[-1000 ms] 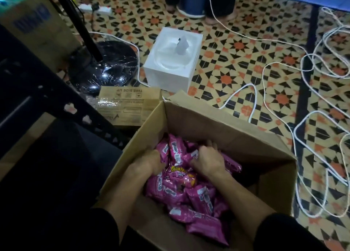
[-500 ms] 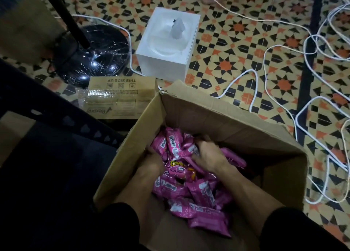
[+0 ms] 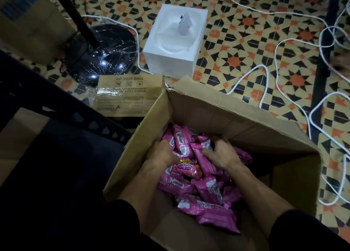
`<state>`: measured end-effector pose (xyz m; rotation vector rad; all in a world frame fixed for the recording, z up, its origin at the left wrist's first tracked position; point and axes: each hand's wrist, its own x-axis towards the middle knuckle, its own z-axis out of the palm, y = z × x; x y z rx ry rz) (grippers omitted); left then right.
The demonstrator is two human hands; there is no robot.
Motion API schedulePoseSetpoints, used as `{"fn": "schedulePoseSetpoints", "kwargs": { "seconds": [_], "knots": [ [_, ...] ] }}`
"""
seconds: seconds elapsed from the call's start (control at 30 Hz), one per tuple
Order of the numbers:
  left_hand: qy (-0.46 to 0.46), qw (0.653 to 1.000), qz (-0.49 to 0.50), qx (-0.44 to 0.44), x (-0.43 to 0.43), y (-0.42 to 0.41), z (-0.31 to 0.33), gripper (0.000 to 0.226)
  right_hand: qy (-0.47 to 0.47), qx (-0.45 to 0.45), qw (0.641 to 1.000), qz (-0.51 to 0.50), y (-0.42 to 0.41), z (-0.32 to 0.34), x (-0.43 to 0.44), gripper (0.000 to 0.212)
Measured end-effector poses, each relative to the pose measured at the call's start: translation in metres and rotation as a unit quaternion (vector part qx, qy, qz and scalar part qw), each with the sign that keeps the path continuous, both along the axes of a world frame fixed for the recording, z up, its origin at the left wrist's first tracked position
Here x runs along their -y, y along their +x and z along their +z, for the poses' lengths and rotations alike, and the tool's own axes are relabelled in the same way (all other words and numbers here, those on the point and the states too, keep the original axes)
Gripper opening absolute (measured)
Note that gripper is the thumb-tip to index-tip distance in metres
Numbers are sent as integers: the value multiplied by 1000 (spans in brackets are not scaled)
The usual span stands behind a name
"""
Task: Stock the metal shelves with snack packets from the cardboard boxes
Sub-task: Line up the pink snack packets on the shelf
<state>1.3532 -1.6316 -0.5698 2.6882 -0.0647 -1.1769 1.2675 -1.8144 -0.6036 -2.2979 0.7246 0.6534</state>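
1. Head view, looking down into an open box (image 3: 246, 121) on the tiled floor (image 3: 246, 42), flaps standing up.
2. Inside the box, a loose heap of pink packets (image 3: 208, 190), lying in all directions, mostly in the far and middle part; bare cardboard showing at the near side and at the right.
3. Deep in the box, the left hand (image 3: 162, 154), at the left edge of the heap and close to the left wall; fingers curled down round packets, fingertips hidden among them.
4. On top of the heap toward the far side, the right hand (image 3: 221, 156); fingers bent over packets and gripping them, thumb stretched to the left along one packet.
5. Between both hands, several packets half upright; just below them, one packet face up with yellow lettering.
6. Forearms bare, black sleeves (image 3: 303, 231) at the bottom edge.
7. Left of the box, a dark shelf (image 3: 75, 116) of metal, its slotted beam running diagonally; too dim to tell whether anything lies on it.
8. Just beyond the far-left corner of the box, a flat carton (image 3: 128, 97) printed "THIS SIDE UP", seen upside down.
9. Behind the carton, a round black fan base (image 3: 106, 51) with its pole; right of it, a white tissue box (image 3: 170, 61) with one tissue sticking up.
10. White cables (image 3: 274, 61) looping over the floor at the right.
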Motion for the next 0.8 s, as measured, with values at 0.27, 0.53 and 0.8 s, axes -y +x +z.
{"fn": "schedulePoseSetpoints", "kwargs": {
  "seconds": [0.27,0.53,0.8],
  "knots": [
    [-87,993,-9,-75,-3,7,-25,42,8,-13,1000,-8,1,-9,-4,57],
    [-101,982,48,-151,1,16,-28,58,5,-6,1000,-28,-4,-15,-4,57],
    [15,986,-62,-154,4,8,7,100,1,26,999,-29,-7,0,-7,44]
  ]
}}
